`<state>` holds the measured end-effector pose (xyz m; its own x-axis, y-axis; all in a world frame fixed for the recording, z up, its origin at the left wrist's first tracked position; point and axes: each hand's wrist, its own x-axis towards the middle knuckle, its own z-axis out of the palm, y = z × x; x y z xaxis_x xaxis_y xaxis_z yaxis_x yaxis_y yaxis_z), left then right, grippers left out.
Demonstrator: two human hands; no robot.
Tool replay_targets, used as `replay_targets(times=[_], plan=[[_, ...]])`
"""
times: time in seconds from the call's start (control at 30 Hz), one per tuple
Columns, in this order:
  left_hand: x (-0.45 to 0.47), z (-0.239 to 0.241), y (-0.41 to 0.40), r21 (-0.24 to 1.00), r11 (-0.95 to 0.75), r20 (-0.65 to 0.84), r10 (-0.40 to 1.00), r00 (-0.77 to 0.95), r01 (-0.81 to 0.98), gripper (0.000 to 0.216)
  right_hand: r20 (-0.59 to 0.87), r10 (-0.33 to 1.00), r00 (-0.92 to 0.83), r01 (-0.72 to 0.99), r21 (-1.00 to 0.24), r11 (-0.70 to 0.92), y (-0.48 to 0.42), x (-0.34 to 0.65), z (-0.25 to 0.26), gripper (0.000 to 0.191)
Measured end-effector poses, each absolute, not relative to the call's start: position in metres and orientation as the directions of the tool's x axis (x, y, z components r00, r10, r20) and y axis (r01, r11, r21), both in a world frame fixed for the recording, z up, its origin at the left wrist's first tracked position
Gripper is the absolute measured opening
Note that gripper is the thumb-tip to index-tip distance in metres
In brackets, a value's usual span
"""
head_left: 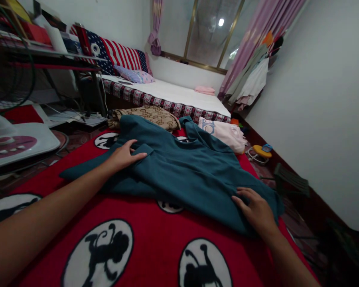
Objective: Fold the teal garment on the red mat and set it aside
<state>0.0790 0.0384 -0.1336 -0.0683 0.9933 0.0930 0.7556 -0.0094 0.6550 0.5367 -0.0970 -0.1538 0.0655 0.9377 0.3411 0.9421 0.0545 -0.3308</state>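
A teal shirt (191, 167) lies spread with soft folds over a red blanket (149, 247) printed with dark figures in white ovals. Its neckline faces the far side. My left hand (124, 156) rests on the shirt's left part beside a small raised fold, thumb and forefinger apart. On the right, my right hand (257, 211) touches the cloth near the lower edge, its fingers bent and the thumb held away from them. Some fingertips of both hands are hidden.
Beyond the shirt lie a brown patterned cloth (151, 115) and a folded pale garment (223, 133). A bed (173, 89) stands at the back. A cluttered desk (60, 59) and a white appliance (24, 141) are left; a dark green stool (291, 179) is right.
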Motion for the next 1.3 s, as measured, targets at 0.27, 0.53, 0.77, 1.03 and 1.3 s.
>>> replay_targets(times=[0.27, 0.53, 0.77, 1.03, 1.3], plan=[[0.085, -0.114, 0.024, 0.757, -0.327, 0.511, 0.836, -0.201, 0.565, 0.044, 0.422, 0.882, 0.211, 0.897, -0.442, -0.003, -0.068, 0.523, -0.113, 0.036], [0.051, -0.119, 0.023, 0.633, -0.126, 0.340, 0.932, -0.128, 0.763, 0.046, 0.409, 0.902, 0.134, 0.926, -0.377, 0.034, -0.028, 0.509, -0.153, 0.022], [0.085, -0.118, 0.023, 0.297, -0.362, 0.483, 0.855, 0.188, 0.883, 0.038, 0.559, 0.825, 0.082, 0.882, -0.425, 0.201, -0.024, 0.500, -0.173, 0.018], [0.185, -0.143, 0.014, 0.364, -0.607, 0.085, 0.777, 0.624, 0.706, 0.056, 0.696, 0.706, 0.132, 0.760, -0.528, 0.379, -0.064, 0.494, -0.124, 0.015], [0.188, -0.164, 0.013, 0.249, -0.585, 0.105, 0.808, 0.579, 0.772, 0.073, 0.538, 0.843, -0.016, 0.930, -0.302, 0.211, -0.137, 0.549, -0.149, 0.036]])
